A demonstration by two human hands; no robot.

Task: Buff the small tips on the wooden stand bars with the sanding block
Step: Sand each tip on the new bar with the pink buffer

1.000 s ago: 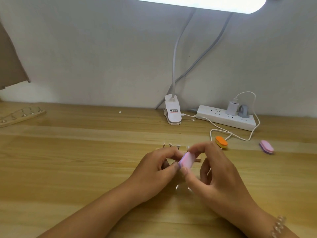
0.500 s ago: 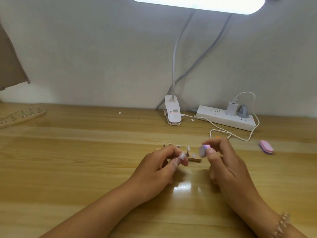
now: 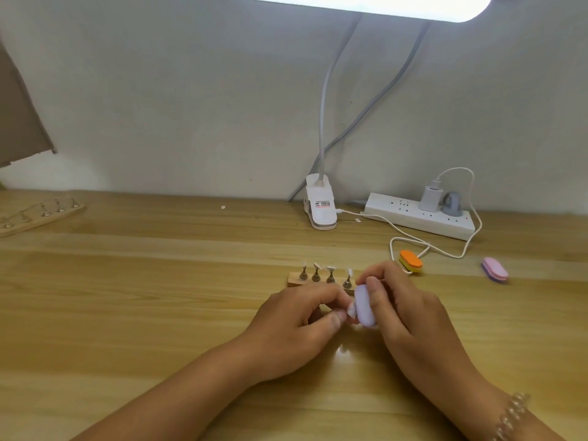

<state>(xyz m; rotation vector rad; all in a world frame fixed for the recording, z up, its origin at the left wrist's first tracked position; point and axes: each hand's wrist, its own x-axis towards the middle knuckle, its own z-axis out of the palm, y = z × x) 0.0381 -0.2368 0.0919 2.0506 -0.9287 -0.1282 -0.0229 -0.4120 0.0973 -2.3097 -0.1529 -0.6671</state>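
Closes the gap of half a second ago: brings the right hand, then lifted off toward 3 o'clock, back against the left hand, and draws both toward 6 o'clock, nearer the body than the wooden stand bar. Matches the joined pose of a full second ago, so reads as a fresh buffing stroke, not a stop. Clamps the lilac sanding block in the right hand, thumb across its face and fingers curled behind. Pinches a small pale piece between left thumb and forefinger, touching the block's edge; probably a tip taken off its peg, though too small to tell for sure. Means work on one tip under way, with the rest on the bar judged not yet reached. By count: two stand bars, one at 12 o'clock of the hands and a second stand bar far off at 10 o'clock near the table edge. Four small tips showing on the near bar, its right end hidden behind the right hand; about five pegs on the far bar, too small to be certain. Three blocks: the lilac one in hand, an orange block at 1 o'clock, a pink block at 2 o'clock. One power strip, one lamp clip.
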